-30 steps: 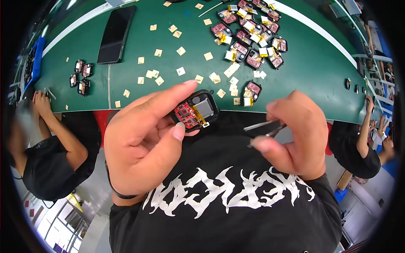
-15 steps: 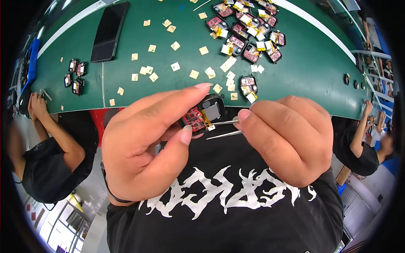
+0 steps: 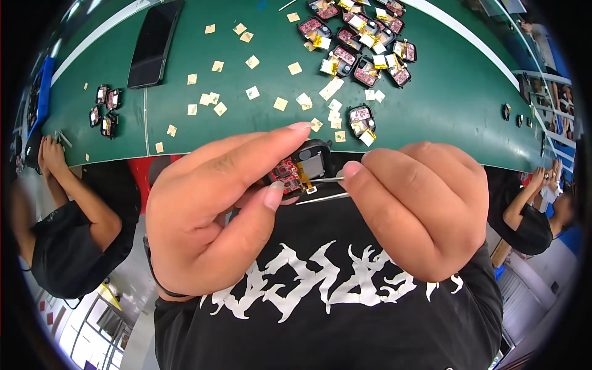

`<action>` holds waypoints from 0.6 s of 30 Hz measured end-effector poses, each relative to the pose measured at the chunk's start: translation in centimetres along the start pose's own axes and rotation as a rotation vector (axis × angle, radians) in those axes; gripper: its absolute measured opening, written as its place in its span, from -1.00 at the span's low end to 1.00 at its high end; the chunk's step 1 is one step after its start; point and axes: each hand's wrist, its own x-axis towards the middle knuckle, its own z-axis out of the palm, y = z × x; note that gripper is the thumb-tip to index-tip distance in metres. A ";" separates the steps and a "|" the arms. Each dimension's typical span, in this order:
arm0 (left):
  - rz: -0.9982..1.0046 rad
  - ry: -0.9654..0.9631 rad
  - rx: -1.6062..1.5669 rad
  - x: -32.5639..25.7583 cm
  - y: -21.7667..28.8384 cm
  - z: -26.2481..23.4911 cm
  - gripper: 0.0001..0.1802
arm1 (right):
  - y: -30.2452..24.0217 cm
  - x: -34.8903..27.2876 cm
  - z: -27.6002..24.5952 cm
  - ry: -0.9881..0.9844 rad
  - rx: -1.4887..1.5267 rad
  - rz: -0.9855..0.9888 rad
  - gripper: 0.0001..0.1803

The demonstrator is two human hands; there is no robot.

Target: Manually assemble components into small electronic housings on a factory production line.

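Observation:
My left hand (image 3: 216, 209) grips a small black device housing (image 3: 319, 148) by its edges, thumb in front and fingers behind. Inside it show a red circuit board (image 3: 284, 175), a silver-grey rectangular part (image 3: 313, 164) and a yellow flex strip (image 3: 304, 177) with a small white-ended tab. Pinched in my right hand (image 3: 419, 206) is a pair of metal tweezers (image 3: 330, 198), with its tips apart. One tip reaches the flex strip at the lower edge of the housing; whether it touches is too small to tell.
On the green table (image 3: 234, 132) just beyond my hands lies one similar open housing (image 3: 362, 123). A heap of housings (image 3: 364, 43) with battery packs sits farther back. Paper squares (image 3: 252, 92) are scattered about. A black phone (image 3: 155, 46) lies left. People sit at both sides.
The tweezers have tilted slightly, and their lower tip sits a little closer to the housing. My left hand keeps its hold. The view has shifted a little.

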 end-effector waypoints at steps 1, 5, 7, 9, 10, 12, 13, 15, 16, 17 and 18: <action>-0.009 -0.002 -0.010 -0.1 -0.1 0.0 -0.53 | 0.0 0.0 0.1 -0.004 0.008 -0.004 -0.72; -0.024 -0.020 -0.053 -0.1 0.1 -0.1 -0.54 | 0.1 0.0 0.0 -0.002 0.039 0.001 -0.71; -0.006 -0.026 -0.093 -0.2 -0.3 -0.2 -0.53 | 0.0 0.0 0.2 0.001 0.066 -0.001 -0.71; -0.018 -0.034 -0.158 -0.2 -0.2 -0.3 -0.52 | 0.0 0.0 0.2 0.027 0.075 -0.005 -0.71; -0.029 -0.041 -0.177 -0.2 -0.2 -0.3 -0.52 | 0.0 -0.1 0.2 0.032 0.078 -0.011 -0.71; -0.049 -0.053 -0.192 -0.3 -0.1 -0.5 -0.51 | 0.0 -0.1 0.2 0.028 0.091 -0.026 -0.72; -0.063 -0.057 -0.192 -0.3 -0.1 -0.5 -0.50 | 0.0 -0.1 0.1 0.022 0.093 -0.031 -0.72; -0.094 -0.059 -0.194 -0.4 0.1 -0.5 -0.49 | 0.0 -0.2 0.1 0.014 0.095 -0.041 -0.72; -0.117 -0.045 -0.206 -0.4 0.2 -0.3 -0.49 | -0.1 -0.3 0.2 0.013 0.091 -0.036 -0.72; -0.140 -0.028 -0.220 -0.5 0.3 -0.2 -0.48 | -0.2 -0.3 0.2 0.010 0.087 -0.032 -0.72; -0.167 0.002 -0.243 -0.5 0.5 0.1 -0.47 | -0.5 -0.3 0.2 0.009 0.080 -0.020 -0.72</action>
